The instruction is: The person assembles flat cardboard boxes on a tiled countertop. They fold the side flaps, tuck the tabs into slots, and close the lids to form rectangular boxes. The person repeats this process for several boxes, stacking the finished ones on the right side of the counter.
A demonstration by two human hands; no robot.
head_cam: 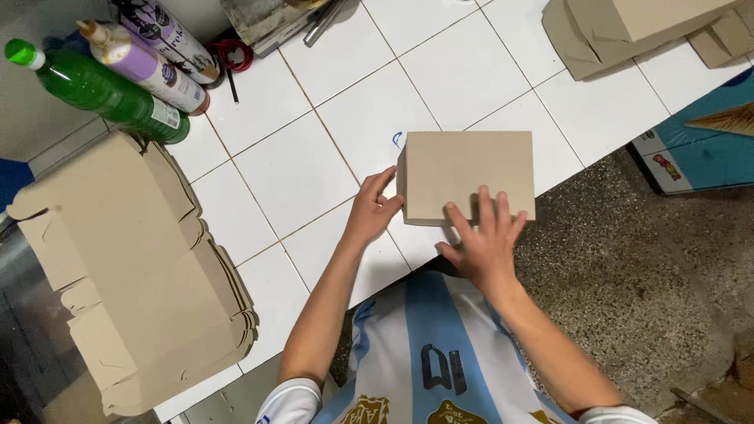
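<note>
A closed brown cardboard box lay on the white tiled tabletop, close to the tabletop's near edge. The left hand rested against the box's left end, fingers bent and loosely together, touching its side wall. The right hand lay flat on the box's near right part, fingers spread over the top and front edge. Left of the box, well apart from it, a stack of flat unfolded cardboard blanks sat at the tabletop's end. Beyond that stack, a green bottle and two purple-labelled tubes lay tilted. Far behind the box to its right lay more folded cardboard pieces.
</note>
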